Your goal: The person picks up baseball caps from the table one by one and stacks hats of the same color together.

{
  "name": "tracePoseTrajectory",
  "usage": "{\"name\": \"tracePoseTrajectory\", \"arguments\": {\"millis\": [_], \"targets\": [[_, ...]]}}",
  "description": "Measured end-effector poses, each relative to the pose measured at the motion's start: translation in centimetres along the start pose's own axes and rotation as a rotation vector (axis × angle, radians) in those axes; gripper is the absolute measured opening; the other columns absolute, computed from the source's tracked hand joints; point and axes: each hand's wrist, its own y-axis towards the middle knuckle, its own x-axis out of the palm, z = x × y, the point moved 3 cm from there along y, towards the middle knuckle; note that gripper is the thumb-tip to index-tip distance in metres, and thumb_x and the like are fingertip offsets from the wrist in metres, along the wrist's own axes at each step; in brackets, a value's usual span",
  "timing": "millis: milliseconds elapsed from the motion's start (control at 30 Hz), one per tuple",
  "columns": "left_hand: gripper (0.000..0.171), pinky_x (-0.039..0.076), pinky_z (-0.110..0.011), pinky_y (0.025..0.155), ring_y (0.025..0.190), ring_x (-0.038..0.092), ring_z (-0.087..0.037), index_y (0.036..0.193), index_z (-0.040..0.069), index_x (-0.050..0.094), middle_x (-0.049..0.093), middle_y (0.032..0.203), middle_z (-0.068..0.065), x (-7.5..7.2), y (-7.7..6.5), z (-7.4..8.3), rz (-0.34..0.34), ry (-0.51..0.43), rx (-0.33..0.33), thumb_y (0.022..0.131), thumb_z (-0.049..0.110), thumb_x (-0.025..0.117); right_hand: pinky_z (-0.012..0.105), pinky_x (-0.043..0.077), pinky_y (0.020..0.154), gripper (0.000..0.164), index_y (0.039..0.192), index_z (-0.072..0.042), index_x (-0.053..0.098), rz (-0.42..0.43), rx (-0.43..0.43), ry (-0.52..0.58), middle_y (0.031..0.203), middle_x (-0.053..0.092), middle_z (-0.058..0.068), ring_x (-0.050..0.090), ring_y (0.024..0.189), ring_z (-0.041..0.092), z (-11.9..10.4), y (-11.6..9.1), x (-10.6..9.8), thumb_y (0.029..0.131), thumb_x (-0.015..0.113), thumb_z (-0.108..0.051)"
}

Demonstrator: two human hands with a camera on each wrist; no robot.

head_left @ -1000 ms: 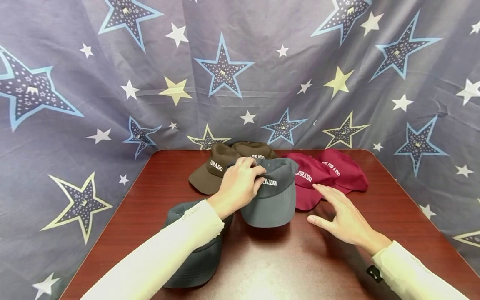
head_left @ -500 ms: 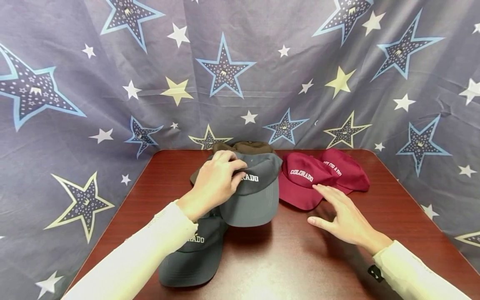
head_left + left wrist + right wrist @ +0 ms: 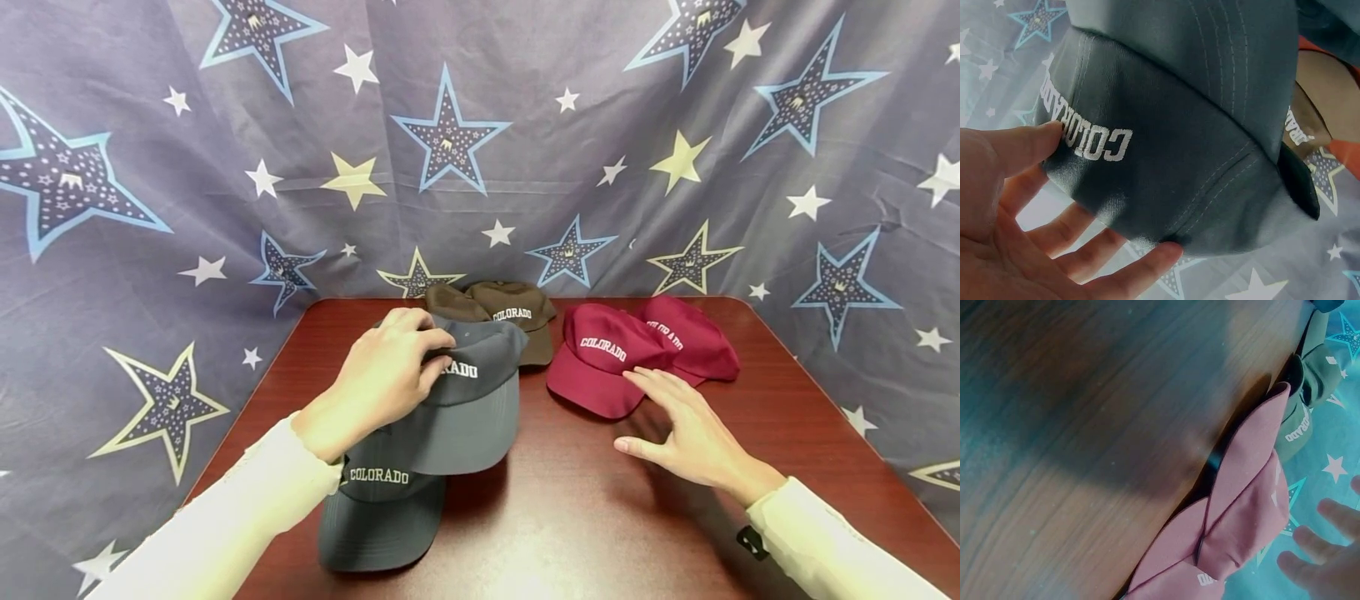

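My left hand (image 3: 390, 367) pinches the crown of a dark grey-blue baseball cap (image 3: 472, 425) with white lettering, thumb on the front and fingers behind. In the left wrist view the thumb lies on the lettering of this cap (image 3: 1166, 137). The held cap overlaps a second dark cap (image 3: 382, 525), marked COLORADO, which sits at the table's front left. My right hand (image 3: 686, 433) hovers with spread fingers near two maroon caps (image 3: 600, 400) and holds nothing. The right wrist view has its fingertips (image 3: 1316, 544) beside the maroon caps.
Two brown caps (image 3: 536, 337) sit at the back of the reddish wooden table (image 3: 570, 525), one partly hidden by the held cap. The maroon caps overlap at the back right. A grey curtain (image 3: 495, 108) with stars hangs behind and at the sides.
My left hand has carried the dark cap leftward, from in front of the maroon caps to over the other dark cap, uncovering a brown cap. My right hand has barely moved.
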Motion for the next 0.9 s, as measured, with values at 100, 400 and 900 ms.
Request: {"name": "tracePoseTrajectory", "arguments": {"millis": [100, 400, 900], "targets": [[0.016, 0.053, -0.048, 0.079, 0.105, 0.056, -0.026, 0.108, 0.021, 0.079, 0.062, 0.104, -0.001, -0.7, -0.7, -0.5, -0.012, 0.004, -0.013, 0.093, 0.020, 0.076, 0.058, 0.032, 0.112, 0.092, 0.148, -0.012, 0.054, 0.000, -0.001, 0.001, 0.150, 0.052, 0.012, 0.044, 0.140, 0.038, -0.2, 0.1, -0.1, 0.073, 0.089, -0.054], [0.016, 0.053, -0.048, 0.078, 0.104, 0.057, -0.026, 0.107, 0.020, 0.079, 0.062, 0.102, -0.002, -2.1, -2.4, -1.9, -0.022, 0.018, -0.019, 0.092, 0.016, 0.076, 0.059, 0.032, 0.112, 0.093, 0.150, -0.015, 0.053, 0.008, -0.009, -0.002, 0.151, 0.052, 0.011, 0.044, 0.140, 0.037, -0.4, 0.2, -0.2, 0.073, 0.090, -0.052], [0.014, 0.055, -0.050, 0.069, 0.106, 0.058, -0.027, 0.100, 0.021, 0.079, 0.062, 0.100, -0.001, -1.8, -4.7, -3.9, -0.080, 0.051, -0.057, 0.087, 0.015, 0.080, 0.057, 0.032, 0.113, 0.097, 0.153, -0.018, 0.050, 0.015, -0.014, 0.009, 0.152, 0.052, 0.009, 0.044, 0.141, 0.034, -0.6, 0.3, -0.2, 0.072, 0.091, -0.051]]}}
